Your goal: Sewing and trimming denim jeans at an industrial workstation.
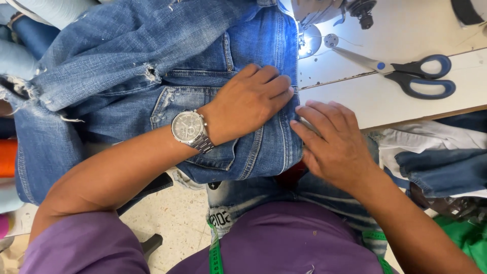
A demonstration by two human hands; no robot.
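Observation:
A pair of faded blue jeans (127,71) with ripped patches lies spread over the sewing table and my lap. My left hand (248,101), a metal watch (190,129) on its wrist, presses flat on the denim beside the back pocket, fingers reaching the cloth's right edge. My right hand (332,144) rests palm down at that same edge, fingertips touching the seam where the jeans meet the white tabletop (375,99). Neither hand grips anything; both lie flat on the fabric.
Blue-handled scissors (411,73) lie on the tabletop at upper right. A lit sewing machine head (329,12) stands at the top. More denim and white cloth (436,157) pile at right. A green tape measure (215,251) hangs round my neck. Thread cones stand at left.

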